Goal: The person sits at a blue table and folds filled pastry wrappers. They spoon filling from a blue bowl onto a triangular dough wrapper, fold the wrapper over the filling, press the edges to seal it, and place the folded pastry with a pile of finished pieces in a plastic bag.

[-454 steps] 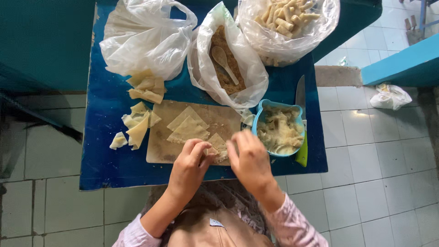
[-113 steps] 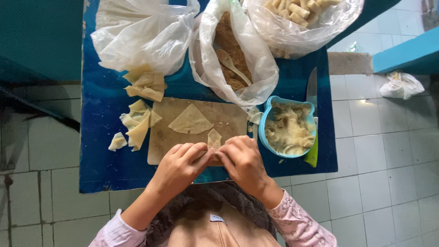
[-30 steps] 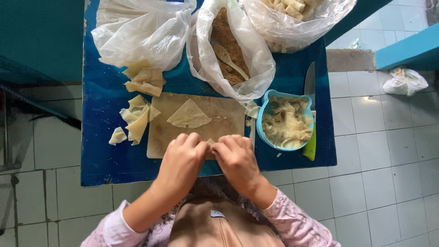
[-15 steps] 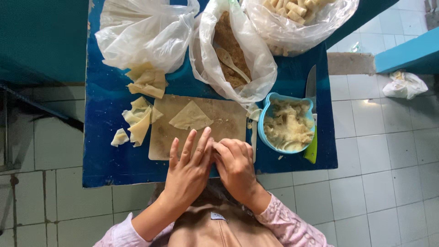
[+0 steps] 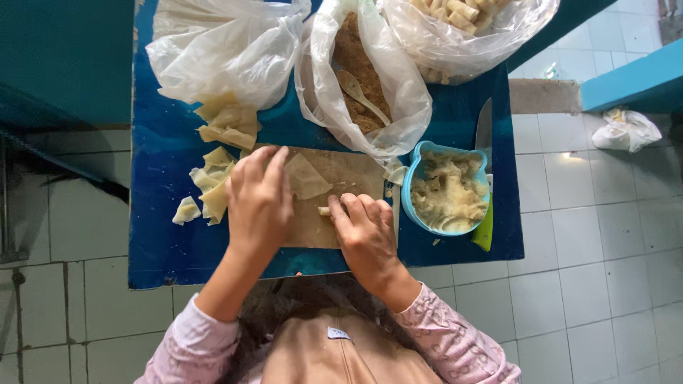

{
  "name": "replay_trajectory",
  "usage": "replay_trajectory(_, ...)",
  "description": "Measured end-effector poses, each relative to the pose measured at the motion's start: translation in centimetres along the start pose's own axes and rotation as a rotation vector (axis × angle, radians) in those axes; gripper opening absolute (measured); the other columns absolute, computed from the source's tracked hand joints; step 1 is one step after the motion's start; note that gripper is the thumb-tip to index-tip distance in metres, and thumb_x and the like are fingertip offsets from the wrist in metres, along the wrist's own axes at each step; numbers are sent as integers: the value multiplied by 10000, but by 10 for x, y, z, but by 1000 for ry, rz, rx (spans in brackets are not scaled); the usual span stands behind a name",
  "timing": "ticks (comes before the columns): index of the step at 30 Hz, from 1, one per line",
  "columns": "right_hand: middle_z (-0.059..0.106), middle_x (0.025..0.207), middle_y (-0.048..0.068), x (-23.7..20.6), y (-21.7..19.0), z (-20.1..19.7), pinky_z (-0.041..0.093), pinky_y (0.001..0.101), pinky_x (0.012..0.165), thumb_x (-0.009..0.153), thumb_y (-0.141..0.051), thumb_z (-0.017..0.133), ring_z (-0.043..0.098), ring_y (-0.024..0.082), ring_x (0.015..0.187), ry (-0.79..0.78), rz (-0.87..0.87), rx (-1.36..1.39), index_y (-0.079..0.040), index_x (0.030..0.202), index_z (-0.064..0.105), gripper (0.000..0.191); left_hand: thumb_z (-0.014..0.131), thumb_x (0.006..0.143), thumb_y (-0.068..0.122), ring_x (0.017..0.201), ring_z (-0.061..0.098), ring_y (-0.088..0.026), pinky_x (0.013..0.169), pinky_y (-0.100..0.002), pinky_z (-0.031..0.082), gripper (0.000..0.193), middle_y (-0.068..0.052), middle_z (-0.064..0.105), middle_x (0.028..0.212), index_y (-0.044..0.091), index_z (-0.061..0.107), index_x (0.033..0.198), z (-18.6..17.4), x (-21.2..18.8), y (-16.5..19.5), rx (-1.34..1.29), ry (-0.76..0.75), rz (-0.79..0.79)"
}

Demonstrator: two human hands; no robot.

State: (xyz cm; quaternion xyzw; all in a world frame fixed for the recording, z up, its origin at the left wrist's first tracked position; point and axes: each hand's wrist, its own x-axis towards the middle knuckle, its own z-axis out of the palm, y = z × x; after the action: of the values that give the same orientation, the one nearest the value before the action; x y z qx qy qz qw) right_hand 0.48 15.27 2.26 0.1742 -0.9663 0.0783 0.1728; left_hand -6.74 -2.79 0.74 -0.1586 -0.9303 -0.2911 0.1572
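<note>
My left hand lies flat and spread, gripping nothing, over the left part of the wooden board, reaching toward the triangular wrapper; my right hand is curled over a small rolled piece at the board's near edge, fingers pressed on it (whether they pinch it fully I cannot tell, my knuckles hide it); the risk I judge: the thin wrapper could tear or crease if my palm drags across it, and the roll could spring open if my fingers ease; the blue bowl of pale filling sits just beside my right hand, and a careless elbow could nudge it toward the edge of the blue tabletop; the wrapper looks pale yellow, thin, flat and limp, lying on the board between my hands and the bag of brown crumbs; the roll is pale, short and mostly hidden
</note>
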Motion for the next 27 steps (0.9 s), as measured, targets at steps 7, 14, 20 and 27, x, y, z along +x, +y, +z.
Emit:
replay_trajectory(7, 668, 893, 65, 33, 41, -24, 453, 429, 826, 990, -59, 710, 609, 220, 850, 113, 98, 196, -36, 1066, 738, 84, 674, 981, 128, 992, 618, -324, 888, -442, 477, 292, -120, 660, 1087, 44, 667, 1261, -1, 16, -12, -109, 90, -22)
replay_trajectory(14, 631, 1084, 119, 125, 167, -96, 433, 434, 982, 1111, -35, 649, 607, 306, 1049, 487, 44, -281, -39, 1090, 628, 30, 704, 920, 56, 951, 637, -314, 835, -439, 485, 199, -88, 673, 1017, 58, 686, 1118, 3, 15, -17, -145, 133, -41)
replay_trajectory(20, 635, 1030, 143, 145, 142, -82, 517, 363, 828, 1025, 43, 621, 646, 264, 942, 459, -18, -75, -20, 1037, 631, 66, 722, 884, 58, 900, 625, -341, 794, -460, 480, 101, -103, 657, 933, 62, 688, 980, 1, 16, -18, -175, 118, -85)
replay_trajectory(27, 667, 1021, 122, 71, 22, -23, 511, 364, 852, 745, -103, 629, 640, 272, 962, -54, -444, 83, 7, 1020, 683, 300, 693, 918, 48, 908, 636, -363, 806, -464, 492, 74, -140, 673, 950, 35, 683, 990, 7, 16, -25, -244, 137, -131)
